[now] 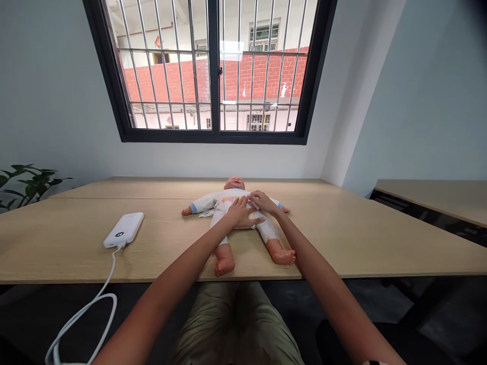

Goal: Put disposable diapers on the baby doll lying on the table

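Note:
A baby doll [235,183] lies on its back on the table, head toward the window, arms out and bare feet toward me. It wears a white outfit with blue cuffs and a coloured print on the front. My left hand [240,213] rests flat across its belly, fingers stretched and thumb spread. My right hand [262,201] is bent over the doll's waist on the right, its fingertips drawn together at the cloth. What they pinch is too small to make out. A thin white flap [206,213] sticks out beside the doll's waist on the left.
The light wood table [342,238] has its front edge just before my lap. A white power bank [124,229] lies left of the doll, its white cable [110,276] hanging over the edge. A plant [32,185] stands far left. A barred window [215,136] is behind.

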Demonstrator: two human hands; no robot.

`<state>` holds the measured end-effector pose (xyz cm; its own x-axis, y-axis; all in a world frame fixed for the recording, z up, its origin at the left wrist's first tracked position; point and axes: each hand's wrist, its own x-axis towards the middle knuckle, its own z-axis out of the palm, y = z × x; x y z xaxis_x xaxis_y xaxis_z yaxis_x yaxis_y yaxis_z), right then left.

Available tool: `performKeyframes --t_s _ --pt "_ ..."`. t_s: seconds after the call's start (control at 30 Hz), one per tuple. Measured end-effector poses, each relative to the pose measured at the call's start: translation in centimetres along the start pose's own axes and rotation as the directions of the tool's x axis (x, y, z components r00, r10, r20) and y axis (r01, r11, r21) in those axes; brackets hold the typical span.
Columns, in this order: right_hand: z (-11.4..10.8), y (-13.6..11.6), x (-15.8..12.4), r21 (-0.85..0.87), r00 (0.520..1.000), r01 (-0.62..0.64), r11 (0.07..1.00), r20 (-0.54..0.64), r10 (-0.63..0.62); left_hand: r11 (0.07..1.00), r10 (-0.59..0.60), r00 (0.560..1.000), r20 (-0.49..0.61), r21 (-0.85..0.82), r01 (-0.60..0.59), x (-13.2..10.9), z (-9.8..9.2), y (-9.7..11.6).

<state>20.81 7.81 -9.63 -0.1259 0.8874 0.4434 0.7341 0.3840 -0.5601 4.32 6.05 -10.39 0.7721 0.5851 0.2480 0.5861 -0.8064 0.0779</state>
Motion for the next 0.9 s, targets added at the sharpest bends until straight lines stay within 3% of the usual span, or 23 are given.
performKeyframes --t_s 0.1,0.33,0.57,0.77,0.9 --pt "0.4 -0.9 1.1 -0.07 0.997 -0.026 0.997 0.072 0.031 0.999 -0.024 1.0 -0.016 -0.021 0.024 -0.2 0.2 -0.3" --pt "1.7 -1.3 1.2 -0.07 0.998 -0.056 0.996 0.022 0.058 0.998 -0.059 0.998 -0.007 -0.038 0.059 -0.6 0.1 -0.7" --pt "2.7 -0.9 1.3 0.058 0.995 -0.095 0.994 0.02 0.094 0.998 -0.036 0.999 0.001 -0.057 0.036 -0.7 0.0 -1.2" --pt "2.8 -0.7 0.8 0.341 0.992 -0.123 0.932 0.08 0.101 0.972 0.078 0.983 -0.165 -0.209 -0.112 -0.6 -0.2 -2.9" --pt "2.3 -0.4 0.5 0.496 0.985 -0.155 0.854 0.007 0.175 0.957 -0.025 0.934 -0.355 -0.279 -0.08 -0.9 -0.8 -5.8"
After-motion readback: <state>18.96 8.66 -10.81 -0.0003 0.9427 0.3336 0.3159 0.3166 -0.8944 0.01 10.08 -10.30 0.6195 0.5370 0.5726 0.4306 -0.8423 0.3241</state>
